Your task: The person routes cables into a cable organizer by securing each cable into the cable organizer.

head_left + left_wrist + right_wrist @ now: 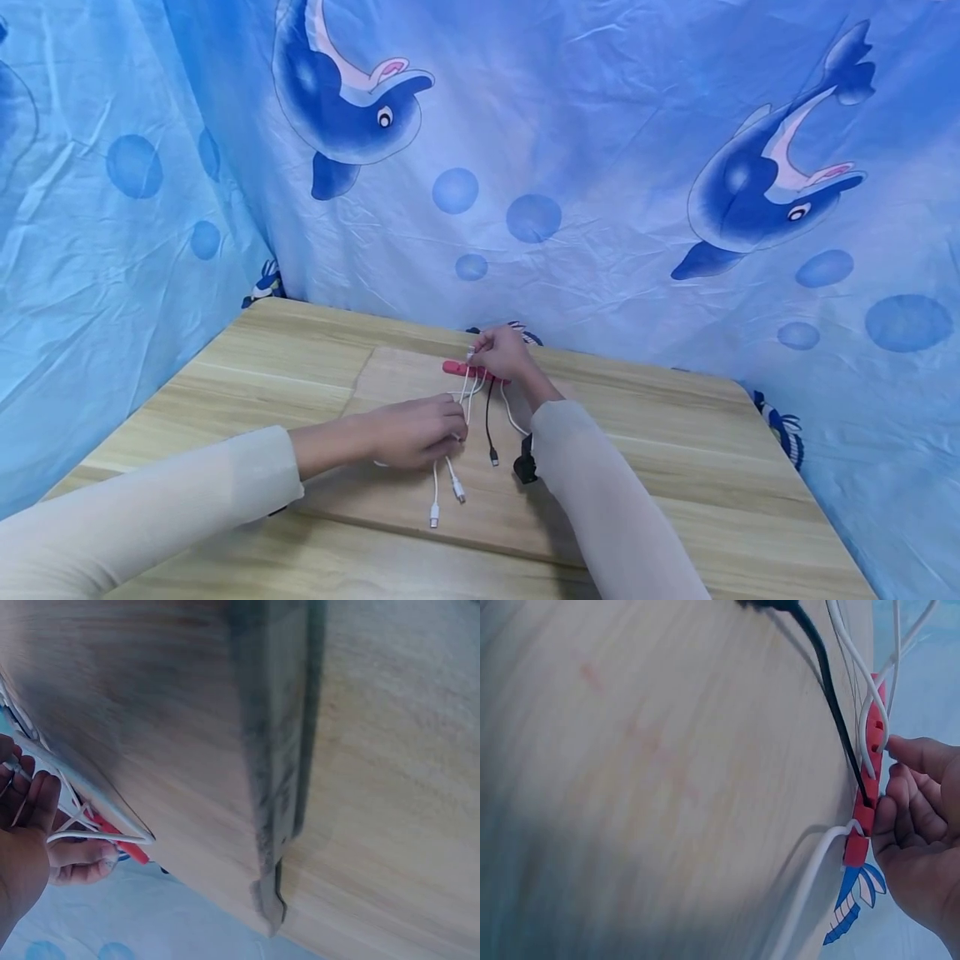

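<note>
A red cable organizer (pixel 454 367) with slots lies near the back of a wooden board (pixel 405 367). Several white cables and one black cable (pixel 826 682) run through its slots. My right hand (pixel 504 353) is at the organizer, pinching a white cable (pixel 886 739) between thumb and finger at its back edge. Closer to me, my left hand (pixel 420 429) holds a white cable, whose end shows between the fingers (pixel 30 796) in the left wrist view. Two white plugs (pixel 434 515) hang out below that hand. The black cable's plug (pixel 493 457) lies on the board.
The board rests on a wood-grain table (pixel 675 467). Behind and to the left hangs a blue curtain (pixel 600 167) printed with dolphins. A black object (pixel 526 463) is beside the right sleeve (pixel 592 492).
</note>
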Available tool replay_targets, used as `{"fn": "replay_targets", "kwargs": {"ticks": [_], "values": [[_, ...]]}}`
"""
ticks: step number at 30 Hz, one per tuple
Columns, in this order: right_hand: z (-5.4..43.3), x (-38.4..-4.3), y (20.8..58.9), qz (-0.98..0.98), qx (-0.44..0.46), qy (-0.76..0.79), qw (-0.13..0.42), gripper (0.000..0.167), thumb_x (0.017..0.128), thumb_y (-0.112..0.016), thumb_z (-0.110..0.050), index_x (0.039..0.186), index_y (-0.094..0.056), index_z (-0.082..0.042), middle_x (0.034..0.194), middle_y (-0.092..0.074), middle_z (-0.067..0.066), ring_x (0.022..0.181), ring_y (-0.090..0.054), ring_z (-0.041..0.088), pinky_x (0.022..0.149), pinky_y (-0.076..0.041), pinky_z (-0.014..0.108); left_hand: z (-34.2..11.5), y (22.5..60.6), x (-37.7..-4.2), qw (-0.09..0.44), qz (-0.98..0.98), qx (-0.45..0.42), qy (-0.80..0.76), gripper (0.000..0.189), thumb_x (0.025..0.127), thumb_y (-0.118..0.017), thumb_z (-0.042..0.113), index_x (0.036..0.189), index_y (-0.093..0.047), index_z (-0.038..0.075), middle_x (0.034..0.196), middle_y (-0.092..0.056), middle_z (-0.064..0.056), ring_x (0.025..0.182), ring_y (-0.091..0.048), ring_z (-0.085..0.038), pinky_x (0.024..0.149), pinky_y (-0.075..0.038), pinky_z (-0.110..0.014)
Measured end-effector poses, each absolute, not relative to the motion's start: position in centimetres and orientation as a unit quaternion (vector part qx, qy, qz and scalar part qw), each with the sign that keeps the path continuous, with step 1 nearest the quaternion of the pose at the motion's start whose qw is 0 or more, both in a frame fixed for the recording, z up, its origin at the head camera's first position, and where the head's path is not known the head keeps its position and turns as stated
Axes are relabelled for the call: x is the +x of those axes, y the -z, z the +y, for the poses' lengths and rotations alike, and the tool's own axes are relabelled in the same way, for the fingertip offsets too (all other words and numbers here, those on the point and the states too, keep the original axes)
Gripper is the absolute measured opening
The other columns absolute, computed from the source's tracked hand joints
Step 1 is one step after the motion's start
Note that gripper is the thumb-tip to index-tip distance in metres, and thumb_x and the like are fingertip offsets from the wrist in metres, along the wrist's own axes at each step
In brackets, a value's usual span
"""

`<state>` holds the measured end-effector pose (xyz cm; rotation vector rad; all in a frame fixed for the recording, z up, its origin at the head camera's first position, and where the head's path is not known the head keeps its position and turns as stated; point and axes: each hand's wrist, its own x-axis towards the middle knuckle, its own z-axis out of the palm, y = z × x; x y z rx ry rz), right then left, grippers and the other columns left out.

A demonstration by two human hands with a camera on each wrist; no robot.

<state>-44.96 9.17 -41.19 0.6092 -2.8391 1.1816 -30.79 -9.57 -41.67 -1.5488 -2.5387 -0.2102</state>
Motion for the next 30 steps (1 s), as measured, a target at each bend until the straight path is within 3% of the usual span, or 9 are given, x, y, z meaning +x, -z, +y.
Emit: {"fn": "replay_targets", "kwargs": {"ticks": [9,17,30], "values": [[8.84,-44.97,40.74,-0.923,0.148,-0.355,0.003,0.01,0.081,-0.083,-0.012,0.081,-0.073,-0.01,0.081,-0.065,-0.001,0.079,-0.057,0.017,0.068,-0.045,0.027,-9.58,41.64,-31.14,0.085,-0.84,-0.53,0.077,0.006,0.096,-0.065,0.008,0.092,-0.068,0.013,0.094,-0.06,0.004,0.091,-0.054,-0.013,0.084,-0.049,-0.029],[8.43,-45.66,40.87,-0.922,0.119,-0.366,-0.033,0.023,0.084,-0.081,-0.011,0.068,-0.064,-0.014,0.065,-0.054,-0.003,0.064,-0.051,0.015,0.057,-0.039,0.027,-9.77,42.01,-31.55,0.055,-0.847,-0.519,0.102,0.009,0.097,-0.065,0.01,0.091,-0.068,0.015,0.094,-0.06,0.006,0.092,-0.055,-0.01,0.084,-0.05,-0.027],[8.64,-45.46,40.93,-0.929,0.15,-0.339,-0.025,0.006,0.084,-0.081,-0.013,0.087,-0.076,-0.01,0.076,-0.065,-0.002,0.077,-0.058,0.016,0.069,-0.046,0.027,-9.74,41.83,-31.46,0.047,-0.838,-0.536,0.091,0.015,0.094,-0.067,0.007,0.083,-0.064,0.017,0.086,-0.054,0.01,0.083,-0.051,-0.006,0.077,-0.048,-0.023]]}}
